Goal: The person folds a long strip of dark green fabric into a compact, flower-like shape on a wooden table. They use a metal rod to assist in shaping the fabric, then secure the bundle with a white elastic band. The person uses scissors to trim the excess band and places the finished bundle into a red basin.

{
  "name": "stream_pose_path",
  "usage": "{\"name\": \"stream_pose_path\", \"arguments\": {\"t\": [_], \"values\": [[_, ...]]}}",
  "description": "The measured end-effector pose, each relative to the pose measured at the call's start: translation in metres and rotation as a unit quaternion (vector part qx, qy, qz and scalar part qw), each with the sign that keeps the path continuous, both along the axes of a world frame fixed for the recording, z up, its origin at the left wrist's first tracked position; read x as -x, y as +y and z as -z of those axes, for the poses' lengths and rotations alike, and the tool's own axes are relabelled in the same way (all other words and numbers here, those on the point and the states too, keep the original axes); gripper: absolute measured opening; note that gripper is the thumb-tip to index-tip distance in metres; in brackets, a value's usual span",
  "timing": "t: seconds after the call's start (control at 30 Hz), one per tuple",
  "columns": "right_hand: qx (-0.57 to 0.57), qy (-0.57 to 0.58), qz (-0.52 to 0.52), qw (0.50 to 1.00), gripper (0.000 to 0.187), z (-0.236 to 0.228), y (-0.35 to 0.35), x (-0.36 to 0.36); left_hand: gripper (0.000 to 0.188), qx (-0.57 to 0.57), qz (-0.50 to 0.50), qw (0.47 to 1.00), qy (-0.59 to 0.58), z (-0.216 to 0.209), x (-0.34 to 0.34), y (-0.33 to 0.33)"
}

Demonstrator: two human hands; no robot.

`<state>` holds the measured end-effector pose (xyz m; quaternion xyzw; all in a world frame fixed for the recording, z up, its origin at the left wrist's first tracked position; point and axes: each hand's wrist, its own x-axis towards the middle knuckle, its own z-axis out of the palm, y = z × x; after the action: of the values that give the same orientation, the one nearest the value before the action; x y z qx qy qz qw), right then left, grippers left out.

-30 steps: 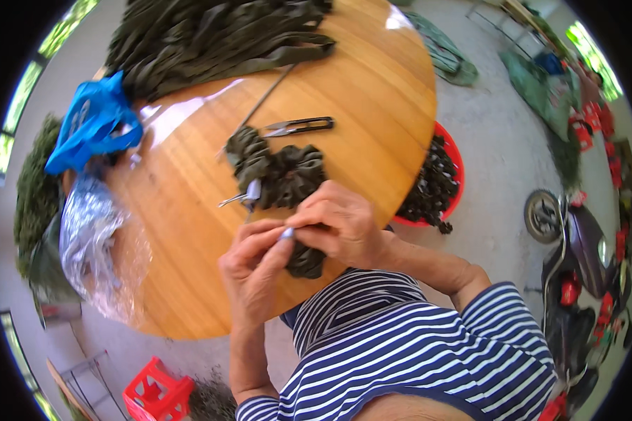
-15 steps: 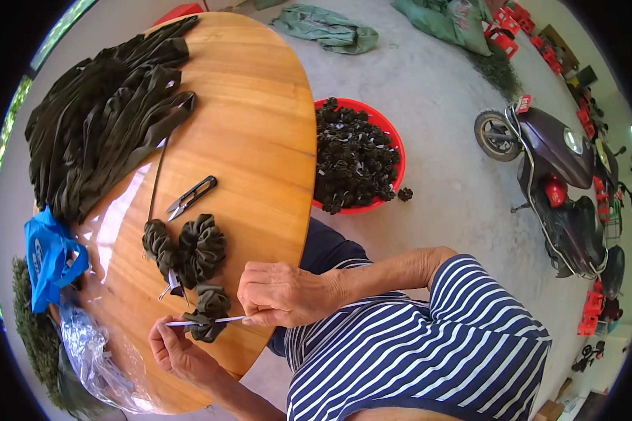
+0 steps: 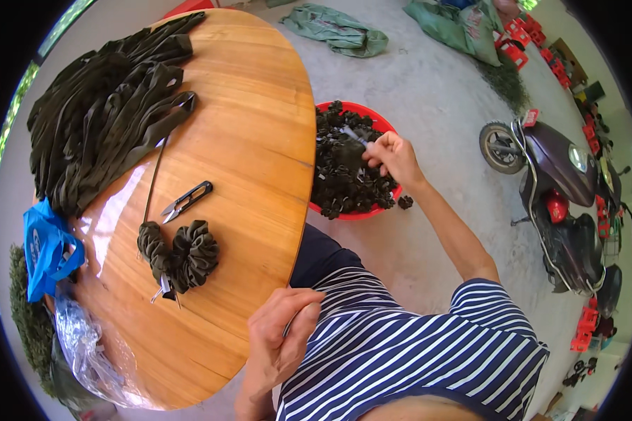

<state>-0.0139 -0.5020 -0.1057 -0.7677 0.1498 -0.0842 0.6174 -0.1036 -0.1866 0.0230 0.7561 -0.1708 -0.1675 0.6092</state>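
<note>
One pale strip (image 3: 357,137) is pinched in the right hand (image 3: 395,158) over the red basin (image 3: 378,119), best lowered before letting go; the left hand (image 3: 279,335) curls, contents unclear.

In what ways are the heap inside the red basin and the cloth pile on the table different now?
The heap consists of many small ruffled pieces; the cloth pile shows long, folded lengths. Pale bits show among the heap's pieces, but none is visible on the cloth pile. The right hand, holding a pale strip, is over the heap; neither hand is near the cloth pile. Both are dark.
</note>
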Motion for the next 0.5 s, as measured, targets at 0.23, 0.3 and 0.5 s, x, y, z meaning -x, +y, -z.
{"name": "stream_pose_path", "arguments": {"t": [0.23, 0.3, 0.5], "values": [[0.281, 0.069, 0.083, 0.953, 0.032, 0.109, -0.101, -0.115, 0.009, -0.026, 0.04, 0.999, 0.012, 0.019, -0.002, 0.008], [0.17, 0.037, 0.131, 0.976, 0.031, 0.094, -0.088, -0.131, 0.01, -0.006, -0.017, 1.0, 0.005, 0.017, 0.0, 0.025], [0.156, -0.253, -0.112, 0.948, 0.014, -0.082, 0.118, -0.076, 0.015, 0.148, -0.346, 0.923, 0.081, 0.019, 0.007, 0.081]]}}
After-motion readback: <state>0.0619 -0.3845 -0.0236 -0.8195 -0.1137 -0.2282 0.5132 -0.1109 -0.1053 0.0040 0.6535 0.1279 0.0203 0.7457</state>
